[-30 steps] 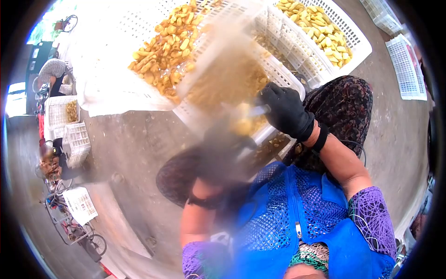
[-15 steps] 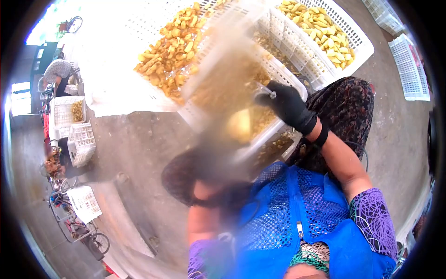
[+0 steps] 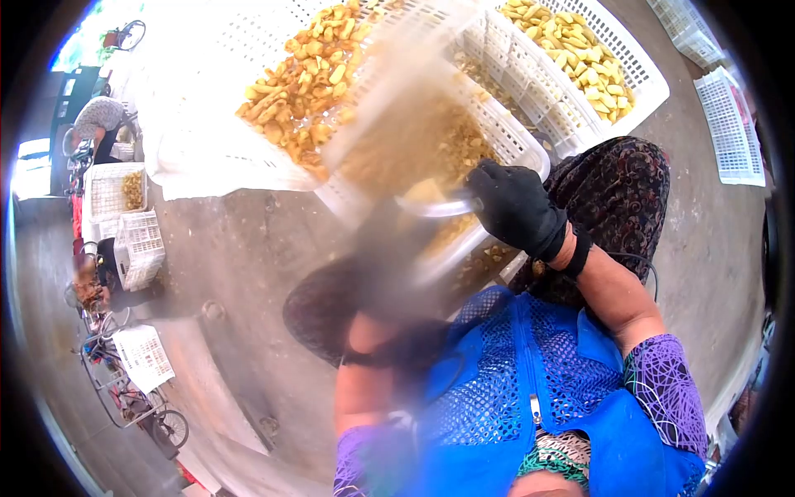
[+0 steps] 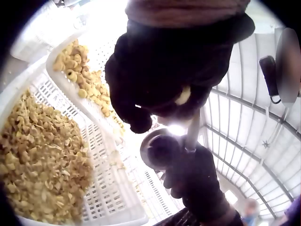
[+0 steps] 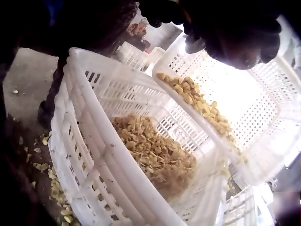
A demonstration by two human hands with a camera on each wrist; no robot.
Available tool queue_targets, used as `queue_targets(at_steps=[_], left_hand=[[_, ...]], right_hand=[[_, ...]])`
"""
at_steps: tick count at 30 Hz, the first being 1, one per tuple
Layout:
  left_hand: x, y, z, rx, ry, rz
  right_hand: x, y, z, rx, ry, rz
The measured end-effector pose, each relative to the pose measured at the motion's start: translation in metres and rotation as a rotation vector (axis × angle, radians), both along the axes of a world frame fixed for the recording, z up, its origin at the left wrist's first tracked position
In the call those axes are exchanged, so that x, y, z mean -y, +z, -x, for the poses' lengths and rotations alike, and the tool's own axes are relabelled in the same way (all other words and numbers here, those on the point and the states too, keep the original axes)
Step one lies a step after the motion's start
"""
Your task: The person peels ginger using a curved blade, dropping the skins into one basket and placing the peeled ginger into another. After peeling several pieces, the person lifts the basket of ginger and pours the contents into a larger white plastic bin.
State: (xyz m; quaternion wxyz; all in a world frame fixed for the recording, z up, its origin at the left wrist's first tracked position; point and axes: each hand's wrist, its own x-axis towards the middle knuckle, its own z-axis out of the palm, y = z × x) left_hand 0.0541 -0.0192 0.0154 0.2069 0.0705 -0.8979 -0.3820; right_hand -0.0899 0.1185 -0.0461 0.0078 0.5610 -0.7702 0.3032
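Note:
My right hand (image 3: 517,209), in a black glove, grips a curved, shiny metal tool (image 3: 439,206) that points toward the left hand. My left hand (image 4: 164,70), also black-gloved, holds a pale yellow peeled-looking piece (image 4: 183,95) in curled fingers; in the head view a blur hides most of this hand. Both hands are close together above a white slatted crate (image 5: 127,165) of brownish-yellow peelings (image 5: 155,155). The tool overlaps the yellow piece in the head view.
A white crate of knobbly orange-yellow pieces (image 3: 306,91) stands beyond, and another of smooth yellow pieces (image 3: 571,58) to the right. Scraps (image 5: 56,188) lie on the floor. More crates (image 3: 729,124) stand at far right; people and a bicycle (image 3: 170,428) are at left.
The metal tool in the right hand has swung, its blade now lying leftward over the yellow piece. The left hand stays near the same place, and the crates have not moved.

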Motion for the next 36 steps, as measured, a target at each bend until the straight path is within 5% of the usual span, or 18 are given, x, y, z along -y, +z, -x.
queue_targets(at_steps=[11, 13, 20, 24, 26, 29, 30, 32, 33, 36], left_hand=[[0.004, 0.001, -0.002, 0.082, -0.062, 0.076], [-0.002, 0.005, -0.008, 0.036, -0.044, 0.032], [0.007, -0.008, -0.009, 0.037, 0.030, -0.170], [0.012, -0.023, -0.007, -0.030, -0.044, 0.015], [-0.002, -0.009, -0.005, 0.020, 0.068, -0.559], [-0.005, 0.008, 0.000, 0.133, 0.118, -0.674], [-0.001, -0.001, -0.002, 0.133, 0.118, -0.675], [0.010, -0.027, -0.007, 0.074, 0.031, 0.184], [0.013, -0.027, -0.007, 0.032, 0.032, 0.246], [0.005, -0.017, -0.014, -0.004, 0.220, -0.231]], right_hand=[[0.006, -0.051, 0.015, -0.098, -0.042, 0.162], [0.005, -0.055, 0.022, -0.194, -0.256, -0.359], [0.011, -0.041, 0.020, 0.110, -0.245, -0.041], [0.015, -0.015, 0.006, 0.190, -0.164, 0.155], [0.013, -0.022, 0.004, 0.306, -0.149, 0.243], [0.011, -0.020, 0.004, 0.270, -0.094, 0.217], [0.011, -0.021, 0.003, 0.271, -0.094, 0.216], [0.011, -0.022, 0.001, 0.264, -0.064, 0.225], [0.010, -0.018, 0.000, 0.263, -0.064, 0.231], [0.013, -0.012, 0.006, 0.078, -0.072, -0.017]])
